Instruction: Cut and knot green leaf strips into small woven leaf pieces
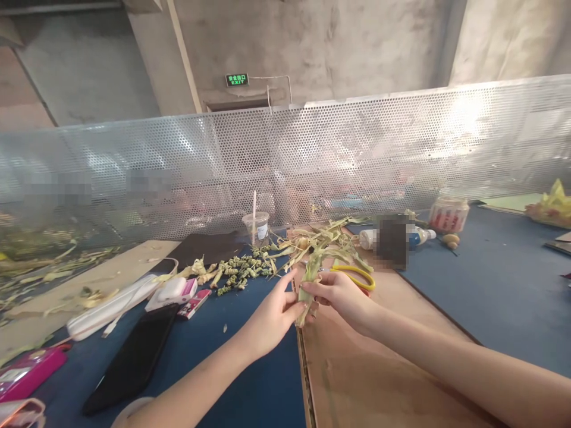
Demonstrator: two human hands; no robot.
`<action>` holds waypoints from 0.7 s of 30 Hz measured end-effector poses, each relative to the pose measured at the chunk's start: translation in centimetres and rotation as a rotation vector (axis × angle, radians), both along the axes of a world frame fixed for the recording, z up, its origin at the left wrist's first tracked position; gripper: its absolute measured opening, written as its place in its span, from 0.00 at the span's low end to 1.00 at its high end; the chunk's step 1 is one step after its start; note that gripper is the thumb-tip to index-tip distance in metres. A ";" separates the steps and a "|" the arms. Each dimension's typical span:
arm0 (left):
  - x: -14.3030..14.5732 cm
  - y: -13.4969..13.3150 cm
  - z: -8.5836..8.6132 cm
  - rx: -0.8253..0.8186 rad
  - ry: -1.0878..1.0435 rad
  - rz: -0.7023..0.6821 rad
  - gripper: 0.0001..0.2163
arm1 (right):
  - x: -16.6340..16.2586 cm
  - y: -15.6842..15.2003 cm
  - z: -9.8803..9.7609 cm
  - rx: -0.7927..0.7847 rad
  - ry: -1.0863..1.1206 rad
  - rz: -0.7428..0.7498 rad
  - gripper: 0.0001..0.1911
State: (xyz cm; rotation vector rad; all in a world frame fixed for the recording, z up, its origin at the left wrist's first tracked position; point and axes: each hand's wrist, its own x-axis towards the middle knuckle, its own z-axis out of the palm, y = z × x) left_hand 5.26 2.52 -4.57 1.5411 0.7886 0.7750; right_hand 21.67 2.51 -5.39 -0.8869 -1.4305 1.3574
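Over the left edge of a brown board, both my hands hold a pale green dried leaf strip that looks like corn husk (307, 288). My left hand (272, 315) pinches its lower part between thumb and fingers, with the index finger stretched up beside it. The fingers of my right hand (345, 297) are closed on the strip from the other side. Just beyond lies a loose heap of similar dried husks (332, 241). A yellow loop handle (359, 273), apparently of scissors, shows behind my right hand. Left of the heap are several small knotted green pieces (243, 270).
The brown board (370, 368) lies on a blue tabletop (482, 273). A plastic cup with a straw (256, 230), a black phone (134, 356), a white stick-like device (111, 306) and a pink box (31, 371) stand left. Rightward are a jar (449, 215) and a lying bottle (419, 236). Perforated metal screens (250, 154) rise behind.
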 end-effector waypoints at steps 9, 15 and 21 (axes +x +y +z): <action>0.0 0.1 0.0 0.086 -0.041 -0.042 0.09 | 0.5 0.7 0.2 0.081 -0.169 -0.096 0.20; 0.1 0.0 0.3 0.088 -0.011 0.006 0.05 | 0.7 0.5 0.5 0.355 -0.372 -0.199 0.18; 0.3 -0.1 0.6 0.007 -0.111 0.104 0.11 | 0.6 0.0 0.6 0.548 -0.481 -0.304 0.18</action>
